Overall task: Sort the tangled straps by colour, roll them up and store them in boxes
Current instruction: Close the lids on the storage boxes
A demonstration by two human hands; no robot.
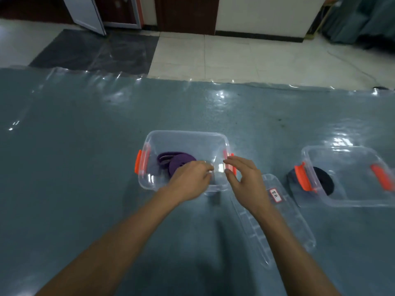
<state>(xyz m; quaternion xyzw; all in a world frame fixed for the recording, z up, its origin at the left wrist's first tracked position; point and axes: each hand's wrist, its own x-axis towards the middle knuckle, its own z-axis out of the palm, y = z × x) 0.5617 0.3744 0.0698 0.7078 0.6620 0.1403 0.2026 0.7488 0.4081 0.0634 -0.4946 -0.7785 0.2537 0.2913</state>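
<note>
A clear plastic box (183, 135) with orange latches stands in the middle of the table. A rolled purple strap (174, 162) lies inside it. My left hand (190, 180) hovers over the box's near right part, fingers loosely curled with nothing visible in them. My right hand (245, 178) is open beside the box's right latch, thumb and fingers apart and empty. A second clear box (350, 201) sits to the right. A black rolled strap (322, 182) shows through its left wall.
A clear lid (286, 227) with a small white label lies flat under my right forearm. The table (85, 157) has a grey-blue top under shiny plastic film. Tiled floor and a door lie beyond the far edge.
</note>
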